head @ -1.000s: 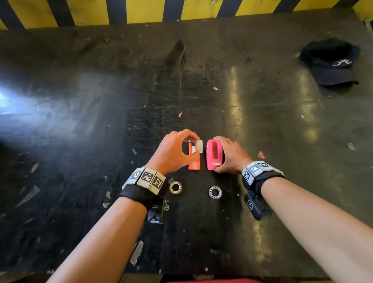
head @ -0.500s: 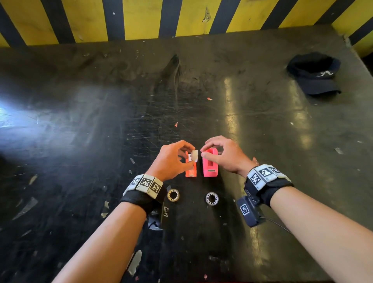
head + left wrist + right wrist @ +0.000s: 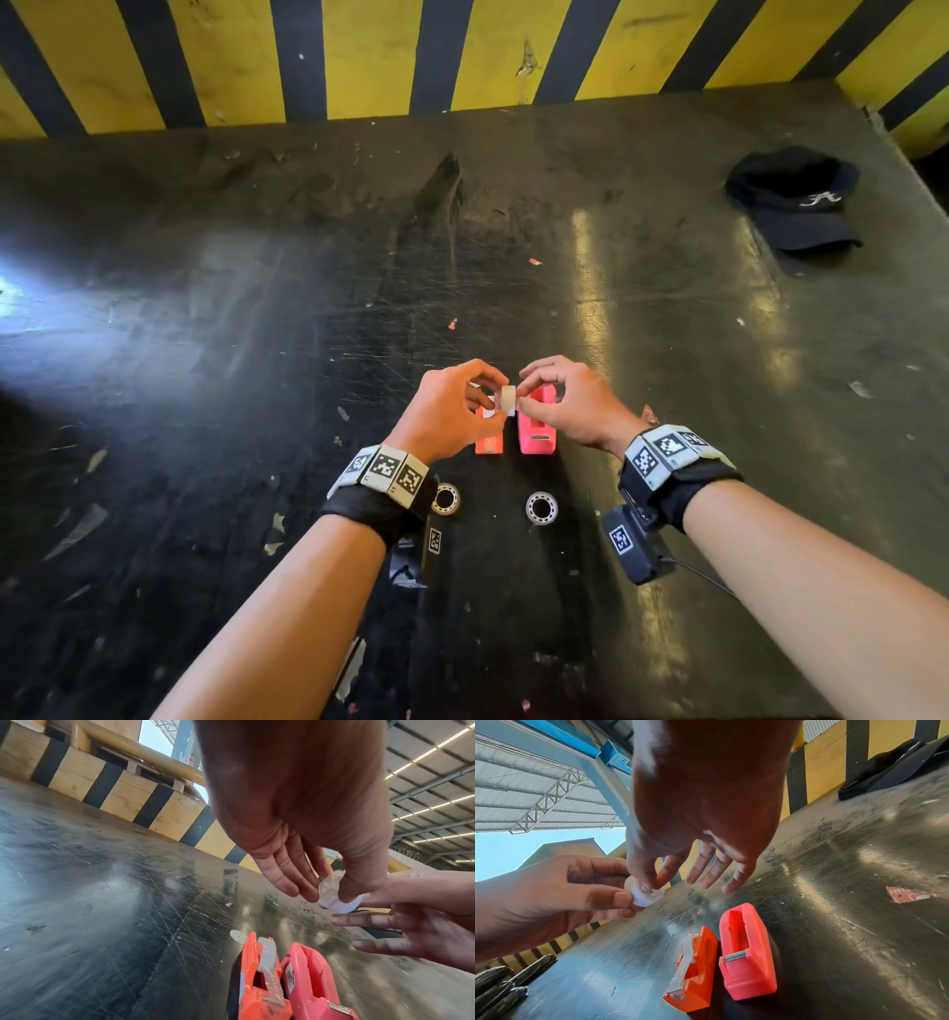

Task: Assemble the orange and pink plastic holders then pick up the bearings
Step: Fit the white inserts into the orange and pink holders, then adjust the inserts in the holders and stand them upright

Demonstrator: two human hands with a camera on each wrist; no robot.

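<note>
My left hand (image 3: 493,408) pinches a small white tape roll (image 3: 508,400) between thumb and fingers, just above the table. My right hand (image 3: 525,398) meets it from the right, its thumb and forefinger pinching the roll (image 3: 645,892) while the other fingers spread. Below the hands, the orange holder (image 3: 489,443) and pink holder (image 3: 536,437) lie side by side. The orange holder (image 3: 695,969) carries a roll with a strip reaching its cutter. The pink holder (image 3: 746,949) has an empty slot. Two metal bearings (image 3: 445,499) (image 3: 541,508) lie nearer to me.
A dark cap (image 3: 796,200) lies at the back right of the scratched black table (image 3: 257,360). A yellow and black striped wall (image 3: 462,56) closes the far edge. Small scraps of paper and tape are scattered on the table.
My right hand has left the pink holder and come up to the white roll, which my left hand has raised a little. Both holders and both bearings have stayed in place.
</note>
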